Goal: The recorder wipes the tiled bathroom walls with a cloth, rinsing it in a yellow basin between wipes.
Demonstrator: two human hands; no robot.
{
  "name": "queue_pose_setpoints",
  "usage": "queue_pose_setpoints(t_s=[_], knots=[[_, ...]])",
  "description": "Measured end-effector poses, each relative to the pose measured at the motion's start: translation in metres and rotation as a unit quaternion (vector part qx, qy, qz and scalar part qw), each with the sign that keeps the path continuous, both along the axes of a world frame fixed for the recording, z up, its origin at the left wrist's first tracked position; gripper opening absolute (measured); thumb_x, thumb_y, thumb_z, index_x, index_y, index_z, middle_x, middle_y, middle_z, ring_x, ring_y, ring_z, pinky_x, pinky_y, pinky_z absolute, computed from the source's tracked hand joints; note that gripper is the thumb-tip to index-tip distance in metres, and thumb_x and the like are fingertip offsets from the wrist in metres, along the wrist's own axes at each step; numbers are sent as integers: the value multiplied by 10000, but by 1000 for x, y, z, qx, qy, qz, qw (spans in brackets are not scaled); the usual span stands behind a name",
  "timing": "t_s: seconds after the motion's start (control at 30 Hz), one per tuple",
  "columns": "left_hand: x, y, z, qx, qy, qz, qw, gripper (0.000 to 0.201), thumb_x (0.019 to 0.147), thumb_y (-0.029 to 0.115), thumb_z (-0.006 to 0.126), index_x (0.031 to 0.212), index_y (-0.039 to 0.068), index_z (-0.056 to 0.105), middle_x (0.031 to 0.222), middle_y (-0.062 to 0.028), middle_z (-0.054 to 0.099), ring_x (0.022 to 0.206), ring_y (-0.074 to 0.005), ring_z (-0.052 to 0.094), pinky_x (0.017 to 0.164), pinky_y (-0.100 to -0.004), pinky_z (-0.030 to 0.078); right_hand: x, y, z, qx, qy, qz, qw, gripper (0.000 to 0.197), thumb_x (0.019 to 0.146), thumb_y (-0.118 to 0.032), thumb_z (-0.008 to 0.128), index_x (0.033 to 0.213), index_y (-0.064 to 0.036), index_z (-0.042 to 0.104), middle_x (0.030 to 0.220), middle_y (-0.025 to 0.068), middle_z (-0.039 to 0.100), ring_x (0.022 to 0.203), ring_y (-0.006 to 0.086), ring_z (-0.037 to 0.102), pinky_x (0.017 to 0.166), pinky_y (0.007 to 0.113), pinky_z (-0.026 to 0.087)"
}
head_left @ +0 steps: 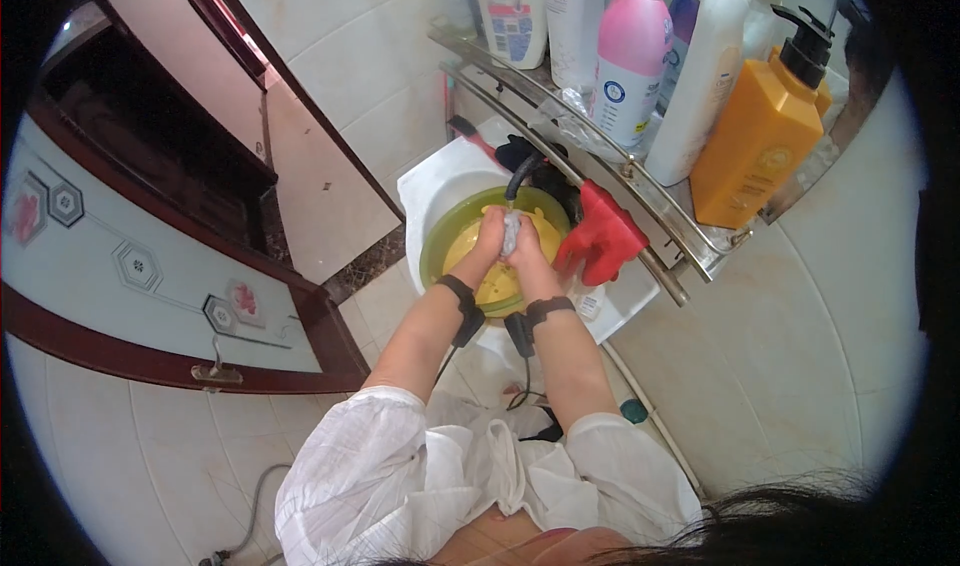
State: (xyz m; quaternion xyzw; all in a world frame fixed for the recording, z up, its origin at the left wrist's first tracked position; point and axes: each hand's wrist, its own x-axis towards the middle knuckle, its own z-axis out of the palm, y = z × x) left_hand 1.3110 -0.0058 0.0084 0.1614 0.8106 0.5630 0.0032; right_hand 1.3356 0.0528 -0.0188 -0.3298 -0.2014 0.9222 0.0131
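Both my hands are together over a green basin (432, 256) in the white sink (415, 191). My left hand (488, 236) and my right hand (533, 240) are closed around a small grey-white wad (511, 236) that looks like bunched cloth. It sits right below the mouth of a dark tap (522, 174). Yellow contents (500, 284) fill the basin beneath my hands; whether they are cloth or liquid I cannot tell. My fingertips are partly hidden by the wad and by each other.
A red rubber glove or cloth (603, 238) hangs from the metal rail at the right. Above it, a shelf (708, 251) carries several bottles, including a pink-and-white one (632, 66) and an orange pump bottle (762, 146). Dark cloth (548, 171) lies behind the tap. A door (150, 276) stands at the left.
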Motion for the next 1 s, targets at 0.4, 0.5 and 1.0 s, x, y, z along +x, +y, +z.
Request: queue_pose_setpoints(t_s=[0.4, 0.5, 1.0], knots=[[-22, -60, 13, 114, -199, -168, 959, 347, 770, 39, 486, 1116, 27, 470, 1024, -91, 535, 905, -140, 506, 770, -248, 412, -27, -18, -5, -1, 78, -29, 997, 285, 860, -272, 336, 959, -70, 511, 877, 95, 569, 715, 226, 574, 600, 326, 483], [-7, -55, 35, 98, -278, -155, 943, 388, 768, 51, 503, 1150, 40, 435, 1058, -83, 515, 903, -142, 509, 726, -264, 437, -30, -17, -5, 96, 28, -160, 982, 237, 837, -167, 382, 978, -30, 514, 916, 117, 569, 785, 223, 577, 628, 346, 474], [-14, -61, 24, 52, -324, -110, 938, 333, 826, 175, 413, 1139, 62, 410, 1099, -60, 492, 952, -165, 487, 753, -317, 426, -20, -2, 6, -59, 70, -224, 970, 309, 794, -237, 366, 948, -14, 514, 911, 113, 562, 796, 248, 573, 689, 350, 480]])
